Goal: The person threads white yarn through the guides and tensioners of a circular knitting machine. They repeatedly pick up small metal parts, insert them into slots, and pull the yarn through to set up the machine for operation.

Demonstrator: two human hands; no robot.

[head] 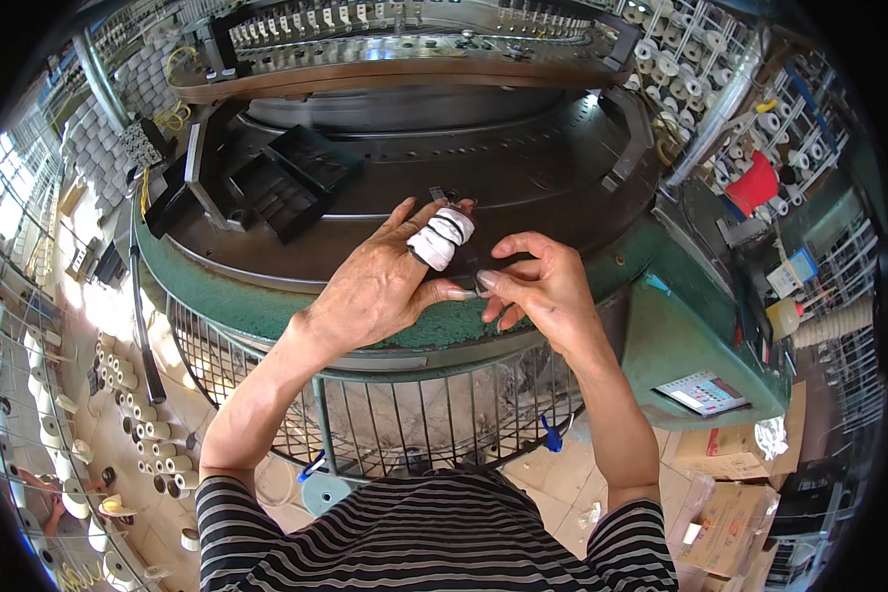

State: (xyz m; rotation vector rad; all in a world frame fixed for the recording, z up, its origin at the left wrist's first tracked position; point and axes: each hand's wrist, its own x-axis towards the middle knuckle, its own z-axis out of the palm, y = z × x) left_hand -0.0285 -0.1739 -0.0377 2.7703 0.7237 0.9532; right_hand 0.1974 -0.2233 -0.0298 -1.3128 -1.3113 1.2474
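Both hands are over the front rim of a large circular knitting machine with a green base. My left hand lies palm down at its dark metal bed, fingers spread. White cloth wrapping with dark bands surrounds one or more of its fingers. A small metal piece shows by the fingertips; whether they grip it is unclear. My right hand is close to the left thumb, with its thumb and a finger at a small thin metal part. The other right fingers are curled apart. An open dark compartment box rests on the bed.
A brown-edged upper ring spans the machine beyond the hands. Metal brackets stand at the bed's sides. A green control housing juts out on the right, above cardboard boxes. Yarn cones stand on the floor at left.
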